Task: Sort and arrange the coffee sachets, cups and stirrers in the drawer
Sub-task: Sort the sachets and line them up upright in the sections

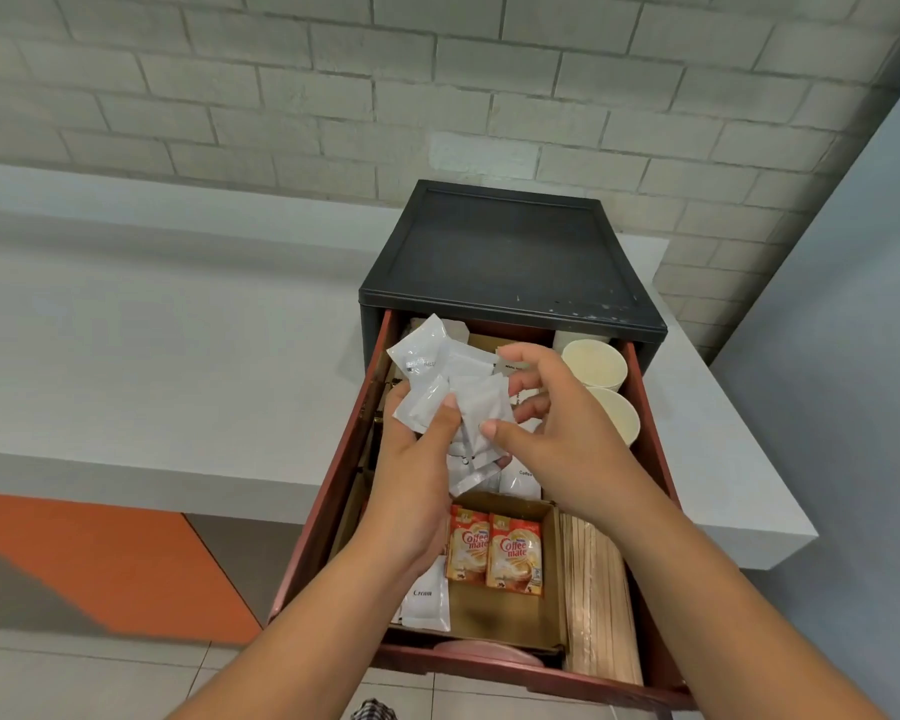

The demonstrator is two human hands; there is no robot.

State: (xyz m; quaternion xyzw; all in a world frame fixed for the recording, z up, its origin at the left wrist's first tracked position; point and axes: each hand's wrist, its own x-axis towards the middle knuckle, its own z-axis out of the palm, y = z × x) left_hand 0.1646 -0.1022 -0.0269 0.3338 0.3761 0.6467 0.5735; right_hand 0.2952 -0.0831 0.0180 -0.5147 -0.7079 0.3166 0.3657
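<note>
**Two forearms reach into an open drawer of coffee supplies**

Forearms come up from the bottom edge, with a scrap of checked fabric [372, 711] between them at the very bottom. Both hands meet over the middle of the red drawer [328, 485], which is pulled out of a black cabinet [505, 252] standing on a white counter [178, 381].

The left hand [417, 459] grips a loose bunch of white sachets [437, 376], held above the drawer. Its fingers are curled round the bunch from below and its thumb presses on the front. The sachets fan out up and to the left. The right hand [557, 428] is at the right side of the same bunch. Its thumb tip is on the edge of one sachet and its curled fingers are behind, so it pinches the sachet rather than lying open.

Below the hands, a cardboard box [505, 615] in the drawer holds two orange Coffee-mate sachets [494, 556] standing side by side. A white sachet marked Cream [427, 600] lies just left of them, partly under the left wrist. Another white sachet [520, 483] marked Coffee shows between the hands and the box.

Wooden stirrers [598, 589] lie in a bundle along the right side of the drawer, beside the box. Two paper cups [593, 366] lie on their sides at the far right corner, mouths toward the camera, one in front of the other.

Behind the counter is a grey brick wall [333, 96]. An orange panel [100, 558] shows below the counter on the left, above a tiled floor [74, 678].
</note>
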